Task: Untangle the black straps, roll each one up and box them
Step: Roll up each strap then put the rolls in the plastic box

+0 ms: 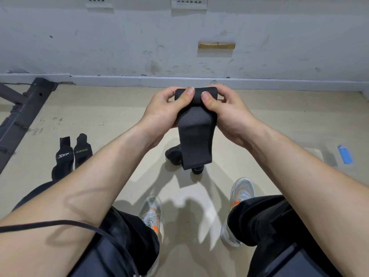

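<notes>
At the upper centre of the frame, both hands grip 1 strap (195,134): the left hand (159,109) and right hand (229,111) curl round its rolled top, thumbs pressing on the roll. Its tail hangs down toward a dark pile of straps (174,155) on the floor (99,116). 2 printed wraps (72,153) lie at mid left, well apart.

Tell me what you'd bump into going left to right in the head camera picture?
Dark metal frame, XTEP pad, XUEYING pad, left hand, black strap, right hand, blue tape.
</notes>
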Demonstrator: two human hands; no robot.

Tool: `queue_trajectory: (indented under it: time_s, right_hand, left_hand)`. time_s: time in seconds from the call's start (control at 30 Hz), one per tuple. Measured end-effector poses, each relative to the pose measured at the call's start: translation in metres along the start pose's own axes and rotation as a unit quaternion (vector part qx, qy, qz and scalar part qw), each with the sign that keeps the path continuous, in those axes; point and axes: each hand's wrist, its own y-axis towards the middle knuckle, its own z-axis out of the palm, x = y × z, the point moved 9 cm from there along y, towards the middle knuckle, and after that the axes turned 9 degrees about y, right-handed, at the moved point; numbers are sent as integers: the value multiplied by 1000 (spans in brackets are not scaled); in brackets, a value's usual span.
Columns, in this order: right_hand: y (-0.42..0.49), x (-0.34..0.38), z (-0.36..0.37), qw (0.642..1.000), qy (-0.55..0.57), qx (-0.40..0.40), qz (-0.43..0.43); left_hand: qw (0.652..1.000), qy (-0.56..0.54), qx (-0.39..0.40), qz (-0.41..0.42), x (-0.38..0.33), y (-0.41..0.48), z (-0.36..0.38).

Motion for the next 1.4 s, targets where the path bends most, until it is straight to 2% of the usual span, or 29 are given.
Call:
queue_trajectory:
  time_s: [0.27,0.43,0.6,0.7,0.9,1.07,1.4]
  right_hand:
    - [-1,-8,6,998,0,-5,67]
    - [2,-6,6,999,-27,-4,40]
    - [4,-7,-2,999,-20,-18,19]
    - [3,-7,-1,1000,-24,-15,7]
    - [0,-3,0,1000,-11,-12,25]
    - [-4,-13,10,991,-103,38,75]
    - [4,-5,7,998,-64,13,9]
  left_hand:
    - [999,7,-23,44,1,2,-7]
    - [994,57,-33,82,-4,0,-6]
    - [1000,2,6,6,8,3,-1]
    - [999,21,19,-19,11,4,1]
    - [1000,10,6,13,5,7,-6]
    - [999,21,-17,28,2,8,-15]
    - [985,136,-25,99,-11,5,-15]
